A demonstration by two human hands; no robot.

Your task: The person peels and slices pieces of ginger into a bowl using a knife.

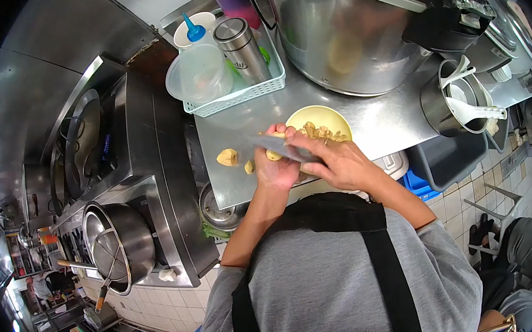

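Observation:
My right hand point(341, 160) is closed on a knife point(285, 147), its broad grey blade pointing left across my left palm. My left hand point(277, 170) is wrapped around a pale yellow piece of ginger point(273, 155), partly hidden by the blade. Just behind both hands, a pale yellow bowl point(320, 113) holds a heap of thin ginger-coloured pieces point(322, 132). To the left of my left hand, a larger ginger chunk point(227, 157) and a small one point(249, 167) lie on the steel counter point(245, 120).
A light green basket point(243, 96) with a steel flask point(241, 50) and plastic containers stands at the back left. Behind the bowl rises a large steel pot point(356, 35). A pot with white ladles point(455, 106) is at right; a stove with a pot point(120, 244) is left.

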